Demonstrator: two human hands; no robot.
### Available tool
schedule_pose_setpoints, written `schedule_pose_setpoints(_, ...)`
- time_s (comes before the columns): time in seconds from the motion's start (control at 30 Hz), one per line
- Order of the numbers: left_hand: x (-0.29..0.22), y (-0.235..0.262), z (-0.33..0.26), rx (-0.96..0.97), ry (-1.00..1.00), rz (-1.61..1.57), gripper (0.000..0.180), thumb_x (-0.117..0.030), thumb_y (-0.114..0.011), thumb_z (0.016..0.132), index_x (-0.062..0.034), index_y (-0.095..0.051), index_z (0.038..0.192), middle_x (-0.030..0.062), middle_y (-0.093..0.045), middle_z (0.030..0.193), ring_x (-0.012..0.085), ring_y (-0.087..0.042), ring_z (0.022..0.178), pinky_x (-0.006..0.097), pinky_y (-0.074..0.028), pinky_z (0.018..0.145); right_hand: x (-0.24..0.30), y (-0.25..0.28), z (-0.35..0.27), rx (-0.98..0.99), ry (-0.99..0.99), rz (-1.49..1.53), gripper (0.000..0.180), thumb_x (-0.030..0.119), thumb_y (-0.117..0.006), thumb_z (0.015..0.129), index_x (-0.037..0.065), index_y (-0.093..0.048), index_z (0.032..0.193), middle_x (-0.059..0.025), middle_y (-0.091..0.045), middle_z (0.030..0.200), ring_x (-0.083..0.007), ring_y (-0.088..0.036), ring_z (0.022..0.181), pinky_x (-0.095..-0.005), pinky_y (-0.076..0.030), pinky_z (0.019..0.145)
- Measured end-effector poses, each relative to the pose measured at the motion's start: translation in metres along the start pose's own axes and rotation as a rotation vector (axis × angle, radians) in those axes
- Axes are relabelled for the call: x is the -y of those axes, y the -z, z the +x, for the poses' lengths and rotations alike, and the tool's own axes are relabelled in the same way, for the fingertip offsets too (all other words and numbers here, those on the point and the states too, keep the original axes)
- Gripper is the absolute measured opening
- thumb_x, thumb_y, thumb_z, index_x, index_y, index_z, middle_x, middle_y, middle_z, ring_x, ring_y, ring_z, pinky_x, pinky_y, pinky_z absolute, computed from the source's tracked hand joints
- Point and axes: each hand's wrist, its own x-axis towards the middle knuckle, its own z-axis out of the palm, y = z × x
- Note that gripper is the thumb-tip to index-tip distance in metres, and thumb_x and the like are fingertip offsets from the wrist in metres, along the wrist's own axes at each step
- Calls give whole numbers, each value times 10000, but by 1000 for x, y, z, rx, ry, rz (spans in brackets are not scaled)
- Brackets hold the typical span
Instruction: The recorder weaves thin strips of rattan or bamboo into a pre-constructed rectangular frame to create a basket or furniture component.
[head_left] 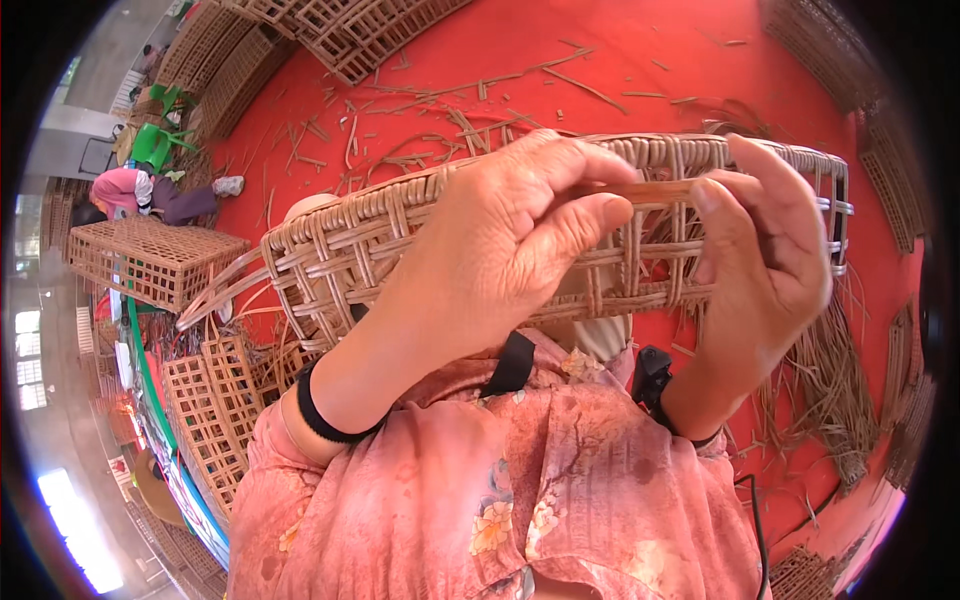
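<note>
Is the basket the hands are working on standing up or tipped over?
Tipped on its side: the woven basket lies sideways across the lap, held by the left hand and right hand.

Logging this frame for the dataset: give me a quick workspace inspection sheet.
Surface: red floor, strewn with cane offcuts.
Job's things: woven rattan basket, unfinished, held up at the lap; thin cane strip between both hands.
Clutter: loose cane strands at right; scraps beyond the basket.
Grippers: left hand pinches the strip, fingers against the weave; right hand holds the strip's other end.
Cables: black cable over the sleeve, black straps on both wrists.
Surroundings: stacked woven crates, lattice panels, another person crouched at far left.
</note>
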Motion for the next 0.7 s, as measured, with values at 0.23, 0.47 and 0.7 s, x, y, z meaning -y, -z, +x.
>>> schedule_pose_setpoints(0.23, -17, 11, -3, -120, 353, 161, 154, -50, -703, 906, -33, -678, 1057, -29, -662, 784, 21, -563, 703, 203, -449, 621, -22, 8, 0, 242, 23, -385, 251, 34, -622, 958, 35, -670, 1204, -46, -746, 892, -31, -535, 574, -205, -429, 514)
schedule_pose_setpoints(0.47, -11, 9, 4, -53, 304, 247, 67, -59, -705, 907, -19, -683, 955, -25, -659, 790, 19, -552, 692, 208, -448, 606, -23, 5, 2, 361, 120, -558, 280, 25, -577, 949, 45, -643, 1220, -147, -737, 892, -188, -680, 668, -321, -515, 611)
schedule_pose_setpoints(0.7, -3, -1, 10, -14, 257, 297, 53, -42, -681, 922, -16, -664, 966, -8, -673, 793, 39, -586, 726, 230, -472, 636, -18, 0, 4, 458, 73, -648, 289, 27, -582, 933, 45, -635, 1216, -194, -712, 879, -309, -725, 786, -369, -538, 697)
